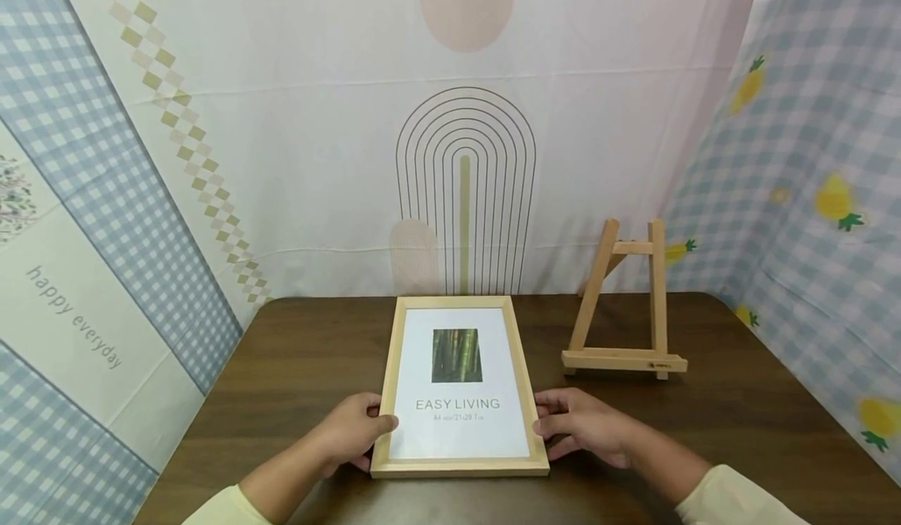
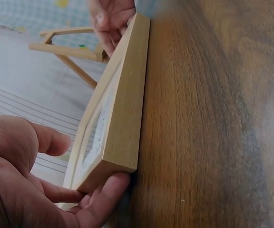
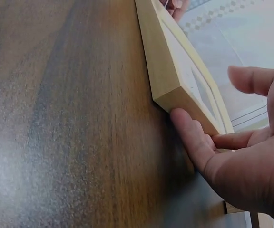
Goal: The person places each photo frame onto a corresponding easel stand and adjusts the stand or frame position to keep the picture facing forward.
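A light wooden picture frame [image 1: 460, 469] with a white "EASY LIVING" insert and a small bamboo forest picture lies flat on the brown wooden table, face up. At its left side is my left hand [image 1: 357, 429], fingers against the outer edge and thumb over the border. My right hand [image 1: 587, 425] touches the opposite side with its fingertips. Both wrist views show the thumbs lifted away from the border, with the left fingers [image 2: 99, 199] and right fingers [image 3: 194, 137] laid along the frame's side near its front corners.
A small wooden easel [image 1: 658, 298] stands at the back right of the table [image 1: 303, 353]. Behind the table hangs a white cloth [image 1: 317, 173] with arch patterns, and checked cloths [image 1: 809, 220] flank both sides.
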Motion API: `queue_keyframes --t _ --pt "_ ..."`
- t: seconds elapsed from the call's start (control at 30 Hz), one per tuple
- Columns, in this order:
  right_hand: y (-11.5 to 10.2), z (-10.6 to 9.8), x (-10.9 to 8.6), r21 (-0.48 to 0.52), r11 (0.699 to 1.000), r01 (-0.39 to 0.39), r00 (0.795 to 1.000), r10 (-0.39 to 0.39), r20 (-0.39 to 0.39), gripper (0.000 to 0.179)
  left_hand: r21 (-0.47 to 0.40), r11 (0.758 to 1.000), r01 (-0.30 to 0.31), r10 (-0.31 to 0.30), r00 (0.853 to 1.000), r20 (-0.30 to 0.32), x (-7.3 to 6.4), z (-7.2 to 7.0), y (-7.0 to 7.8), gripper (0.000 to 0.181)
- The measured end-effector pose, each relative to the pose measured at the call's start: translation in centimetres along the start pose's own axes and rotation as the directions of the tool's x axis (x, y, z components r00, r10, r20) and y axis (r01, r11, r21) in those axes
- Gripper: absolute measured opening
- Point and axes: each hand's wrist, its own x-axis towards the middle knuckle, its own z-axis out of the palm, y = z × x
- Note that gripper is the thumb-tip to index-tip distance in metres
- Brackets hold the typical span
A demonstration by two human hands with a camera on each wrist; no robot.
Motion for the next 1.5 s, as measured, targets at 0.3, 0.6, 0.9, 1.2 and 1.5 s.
queue_keyframes --t 0.3,0.6,0.9,1.2,1.5 --pt "0.0 0.3 -0.3 0.022 1.0 0.001 0.999 0.0 -0.055 0.071 -0.023 1.0 0.0 0.001 1.0 0.003 -0.3 0.0 0.5 0.048" --pt "-1.1 0.1 -0.6 0.106 0.994 0.001 1.0 0.001 -0.023 0.074 -0.078 0.997 0.0 -0.004 0.998 -0.059 -0.6 -0.5 0.9 0.051" --pt "-1.1 -0.2 -0.4 0.13 0.991 -0.006 1.0 0.008 -0.016 0.076 -0.255 0.967 0.004 0.013 0.998 0.066 0.0 -1.9 -0.6 0.06" --pt "-1.0 -0.7 0.1 0.156 0.988 -0.006 1.0 0.005 0.004 0.089 -0.35 0.936 0.042 0.024 0.983 0.183 0.6 -2.9 -1.3 0.08" --pt "-0.8 -1.0 0.3 0.157 0.987 -0.013 1.0 0.01 0.017 0.091 -0.394 0.917 0.054 0.055 0.964 0.26 1.0 -3.4 -1.6 0.09"
